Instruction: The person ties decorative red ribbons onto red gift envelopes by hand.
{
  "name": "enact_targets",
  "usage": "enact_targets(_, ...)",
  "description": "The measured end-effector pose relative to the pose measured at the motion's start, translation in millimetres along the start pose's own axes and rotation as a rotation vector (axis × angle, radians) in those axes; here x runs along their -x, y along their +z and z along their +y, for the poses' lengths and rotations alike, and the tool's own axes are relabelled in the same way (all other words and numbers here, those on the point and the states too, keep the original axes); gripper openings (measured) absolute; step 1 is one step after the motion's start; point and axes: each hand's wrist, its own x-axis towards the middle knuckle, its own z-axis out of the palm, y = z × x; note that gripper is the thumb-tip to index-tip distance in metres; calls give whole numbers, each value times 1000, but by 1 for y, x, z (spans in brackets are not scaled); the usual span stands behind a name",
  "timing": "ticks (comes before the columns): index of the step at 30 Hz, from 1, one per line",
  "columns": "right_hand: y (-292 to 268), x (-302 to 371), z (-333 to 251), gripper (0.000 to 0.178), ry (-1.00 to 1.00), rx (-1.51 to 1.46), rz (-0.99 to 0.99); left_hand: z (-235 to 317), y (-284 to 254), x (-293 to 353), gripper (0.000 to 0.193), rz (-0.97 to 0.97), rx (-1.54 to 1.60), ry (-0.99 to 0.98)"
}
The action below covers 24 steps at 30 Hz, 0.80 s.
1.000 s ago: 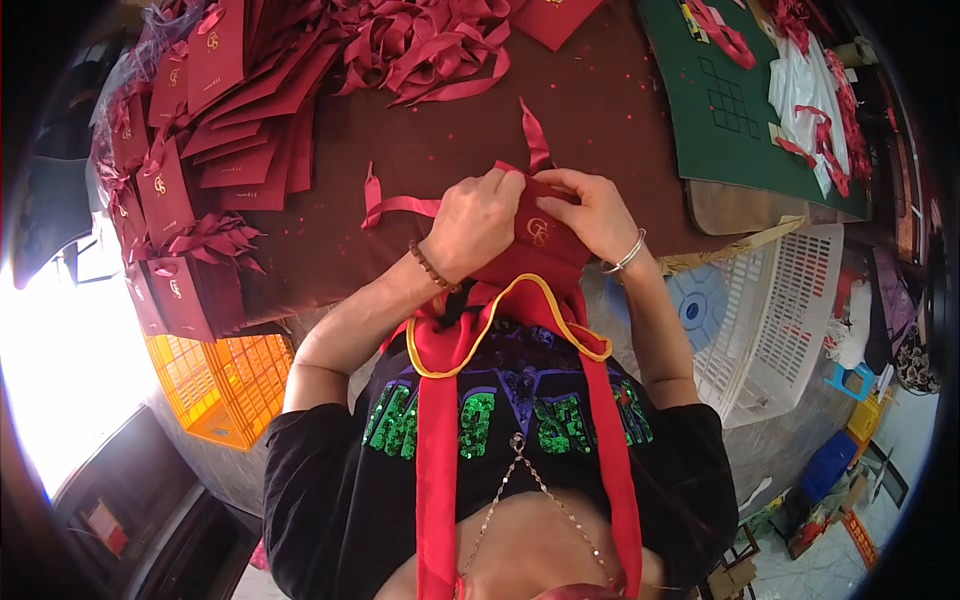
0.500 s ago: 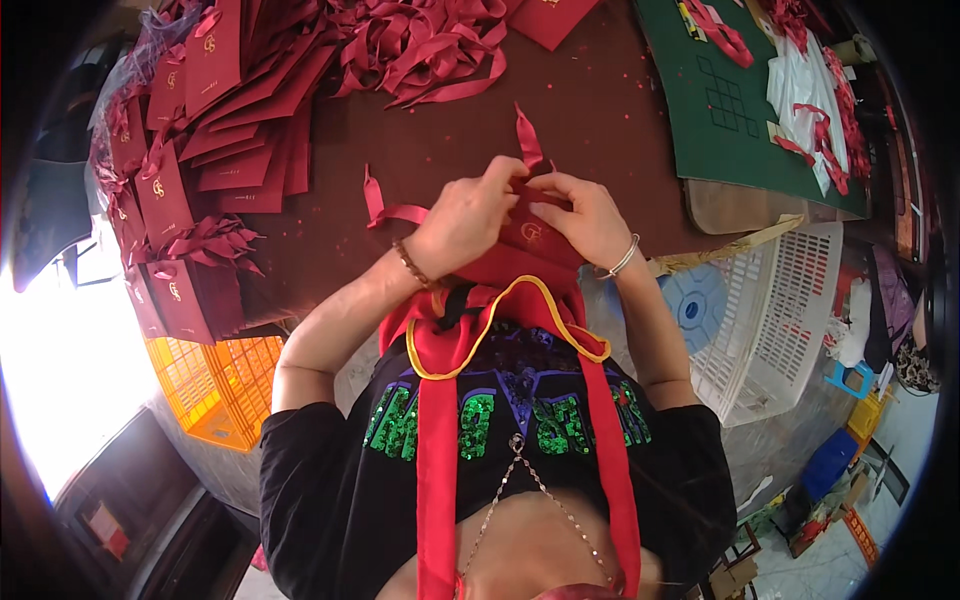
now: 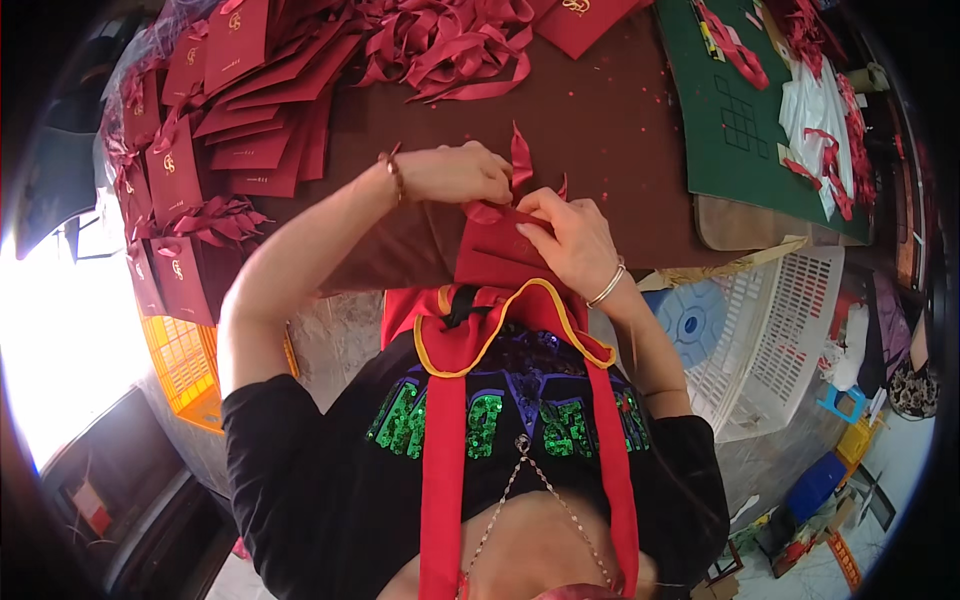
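Table: brown table (image 3: 620,120) fills the top of the view, with red paper things spread over it.
Left hand: left hand (image 3: 455,172) is curled, its fingers pinched on the red ribbon (image 3: 520,160) that sticks up just at its 3 o'clock side.
Right hand: right hand (image 3: 575,240) lies mostly flat on the red envelope (image 3: 500,255), with its fingertips closed on the ribbon at the top edge.
Envelope: it sits at the near edge of the table, between both hands, just above the person's red apron (image 3: 470,340).
Wrists: a brown bead bracelet (image 3: 393,172) is on the left wrist and a thin silver bangle (image 3: 606,287) is on the right.
Ribbon pile: a heap of loose red ribbons (image 3: 450,45) lies at 12 o'clock from the hands, well apart.
Envelope stacks: many flat red envelopes (image 3: 240,90) lie at 10 o'clock, some with bows tied on.
Green mat: a green cutting mat (image 3: 740,110) is at 2 o'clock, with ribbon bits and a white bag (image 3: 815,105) on it.
Baskets: a white plastic basket (image 3: 770,330) sits at 4 o'clock below the table edge; an orange crate (image 3: 185,355) sits at 8 o'clock.
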Motion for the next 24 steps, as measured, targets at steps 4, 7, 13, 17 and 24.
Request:
enact_targets(4,3,3,-1,15,-61,12,15,6,-14,-14,22,-221,394,-220)
enact_targets(7,3,5,0,17,-87,27,24,6,-6,-19,19,-188,450,-305)
enact_targets(13,-2,-2,6,16,30,-22,-24,1,22,-20,17,219,626,-401)
enact_targets(17,5,-1,10,16,-82,-41,21,-6,17,-25,19,660,482,-392)
enact_targets(24,7,4,11,21,-110,330,217,3,47,0,34,484,635,-388)
